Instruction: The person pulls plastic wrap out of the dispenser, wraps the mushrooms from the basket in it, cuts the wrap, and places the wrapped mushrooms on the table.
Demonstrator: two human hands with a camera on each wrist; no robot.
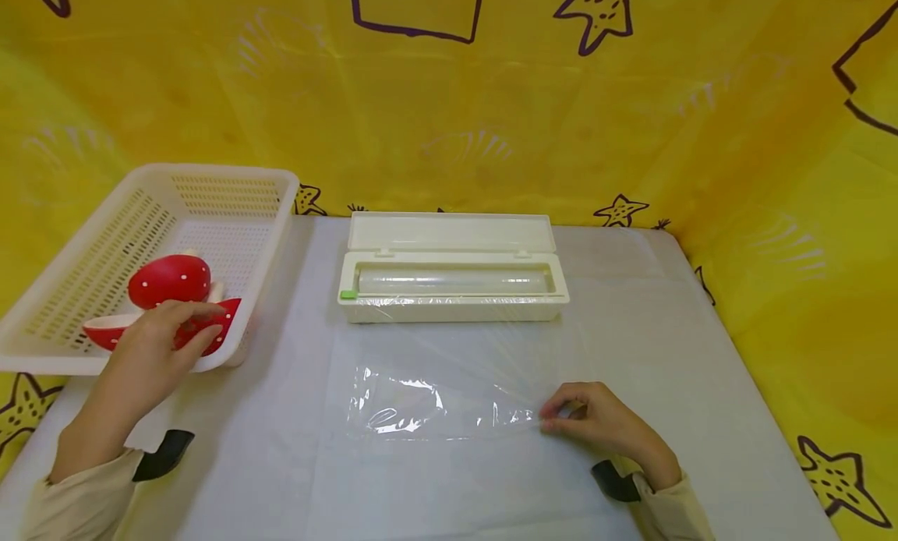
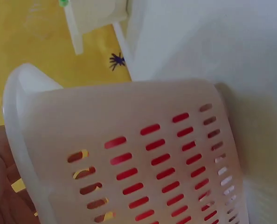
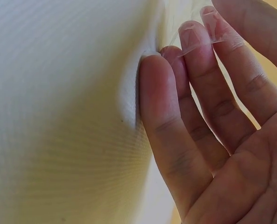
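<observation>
My left hand (image 1: 150, 346) reaches over the front rim of a white plastic basket (image 1: 281, 206), thumb and fingers apart beside a red, white-dotted piece (image 1: 230, 323). Next to it lie a rounded red dotted piece (image 1: 164, 282) and a red hollow piece with a pale inside (image 1: 105, 334). In the left wrist view, red shows through slots in the basket wall (image 2: 101, 102). With thumb and fingertips, my right hand (image 1: 596, 416) pinches a corner of clear plastic wrap (image 1: 407, 408). The right wrist view shows the film stretched across the fingertips (image 3: 194, 35).
A cream wrap dispenser (image 1: 456, 311) stands at the back with its lid (image 1: 449, 233) raised. Inside is a roll of film (image 1: 449, 281); a green slider (image 1: 348, 295) sits at its front left. Yellow printed cloth (image 1: 449, 97) walls the white table (image 1: 701, 369).
</observation>
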